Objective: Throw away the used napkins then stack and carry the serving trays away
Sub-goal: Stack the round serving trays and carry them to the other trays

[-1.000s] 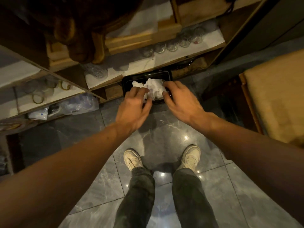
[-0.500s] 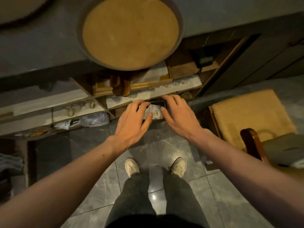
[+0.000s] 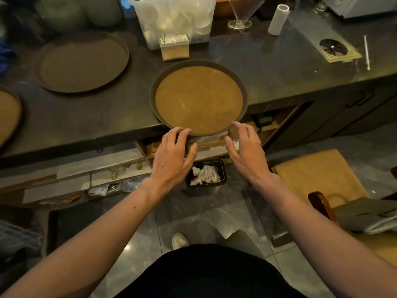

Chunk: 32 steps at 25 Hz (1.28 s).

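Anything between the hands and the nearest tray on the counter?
Nothing visible. The left hand and right hand are open at the round tray's near rim, which overhangs the counter edge.

Dim light; glossy grey marble-tile floor, dark stone tabletop over open wooden shelves, tan-cushioned wooden chair.

Both bare forearms stretched forward, palms down. Left hand spread, fingertips curled over a rim, thumb splayed right. Right hand loosely spread, fingers slightly curved, thumb angled left, gripping nothing.
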### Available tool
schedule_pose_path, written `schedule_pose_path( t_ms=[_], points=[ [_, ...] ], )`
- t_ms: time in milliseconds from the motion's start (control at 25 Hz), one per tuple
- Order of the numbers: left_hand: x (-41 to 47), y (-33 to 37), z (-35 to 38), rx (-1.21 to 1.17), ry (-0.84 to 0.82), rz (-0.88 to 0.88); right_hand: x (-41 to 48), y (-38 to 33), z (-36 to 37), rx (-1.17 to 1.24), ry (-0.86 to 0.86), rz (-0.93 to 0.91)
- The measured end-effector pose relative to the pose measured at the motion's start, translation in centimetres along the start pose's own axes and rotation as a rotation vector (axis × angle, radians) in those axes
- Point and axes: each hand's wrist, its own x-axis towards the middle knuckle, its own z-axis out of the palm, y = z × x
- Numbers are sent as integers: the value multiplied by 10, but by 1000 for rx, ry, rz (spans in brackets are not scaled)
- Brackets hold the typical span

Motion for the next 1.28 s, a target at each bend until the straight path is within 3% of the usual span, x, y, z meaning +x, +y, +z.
schedule_pose_path(
  t_ms=[320, 720, 1000, 1280],
  points=[
    [70, -5, 6, 39, 21, -92, 84, 7, -1, -5, 25, -34],
    [152, -6, 46, 122, -30, -371, 195, 78, -7, 22, -114, -13],
    [180, -50, 47, 177, -72, -614, 230, 106, 7, -61, -224, 177],
    [184, -83, 40, 189, -123, -686, 229, 103, 25, -73, -276, 312]
  ],
)
